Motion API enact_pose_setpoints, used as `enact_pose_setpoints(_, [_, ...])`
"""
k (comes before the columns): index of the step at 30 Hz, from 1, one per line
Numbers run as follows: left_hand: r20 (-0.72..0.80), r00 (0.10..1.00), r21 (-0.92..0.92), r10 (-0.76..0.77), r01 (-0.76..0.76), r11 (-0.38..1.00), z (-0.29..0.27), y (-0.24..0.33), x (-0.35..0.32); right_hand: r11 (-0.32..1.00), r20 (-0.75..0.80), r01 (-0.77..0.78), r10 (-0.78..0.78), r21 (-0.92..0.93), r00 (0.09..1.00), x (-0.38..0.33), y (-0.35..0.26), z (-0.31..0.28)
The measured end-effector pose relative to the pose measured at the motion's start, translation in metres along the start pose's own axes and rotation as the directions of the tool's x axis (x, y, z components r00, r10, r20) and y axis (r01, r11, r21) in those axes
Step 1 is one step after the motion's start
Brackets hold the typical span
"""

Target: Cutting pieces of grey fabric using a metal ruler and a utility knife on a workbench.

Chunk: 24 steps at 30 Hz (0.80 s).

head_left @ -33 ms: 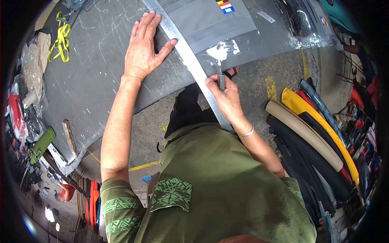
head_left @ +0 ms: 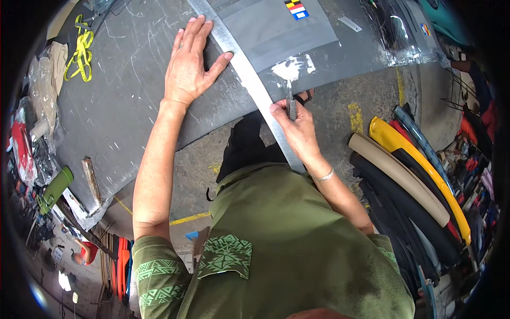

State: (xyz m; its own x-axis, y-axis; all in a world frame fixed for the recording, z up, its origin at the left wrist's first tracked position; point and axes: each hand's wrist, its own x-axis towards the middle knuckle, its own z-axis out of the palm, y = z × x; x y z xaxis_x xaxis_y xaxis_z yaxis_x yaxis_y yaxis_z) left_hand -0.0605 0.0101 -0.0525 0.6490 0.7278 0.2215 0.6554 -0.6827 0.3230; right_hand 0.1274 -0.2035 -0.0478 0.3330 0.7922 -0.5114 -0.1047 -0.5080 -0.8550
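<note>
A long metal straightedge (head_left: 245, 74) lies across the dark table and runs past its near edge toward my waist. My left hand (head_left: 190, 72) rests flat to the left of it, fingers stretched out, with the fingertips and thumb at its edge. On its other side my right hand (head_left: 298, 125) is closed round a utility knife (head_left: 292, 109), the blade pointing away from me; its thumb is by the straightedge. Beyond the knife is a grey fabric sheet (head_left: 287, 45) with a small colourful flag patch (head_left: 296, 9). White glossy marks show between the sheet and the blade.
A scratched dark table (head_left: 122, 106) fills the upper left, with a yellow strap (head_left: 81, 50) on it. Fabric rolls, among them a beige roll (head_left: 398, 175) and a yellow roll (head_left: 425, 170), stand at my right. A co-worker's arm (head_left: 461, 65) shows at the far right.
</note>
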Motion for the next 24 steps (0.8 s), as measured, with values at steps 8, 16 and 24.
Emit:
enact_pose_setpoints(8, [0.004,1.0,-0.02,-0.028,0.028,0.999,-0.001,0.0029,-0.0016,0.998,0.025,-0.038,0.037,0.052,0.999,-0.003,-0.0008,-0.0007])
enact_pose_setpoints(16, [0.002,1.0,-0.023,-0.016,0.016,1.0,0.0001,-0.0001,-0.0005,0.999,-0.001,-0.031,0.031,0.029,1.0,-0.0029,-0.0021,0.002])
enact_pose_setpoints(24, [0.002,1.0,-0.009,0.006,-0.006,1.0,-0.0015,0.0013,0.0005,1.0,-0.043,-0.025,0.024,-0.013,0.999,-0.0015,-0.0032,0.0049])
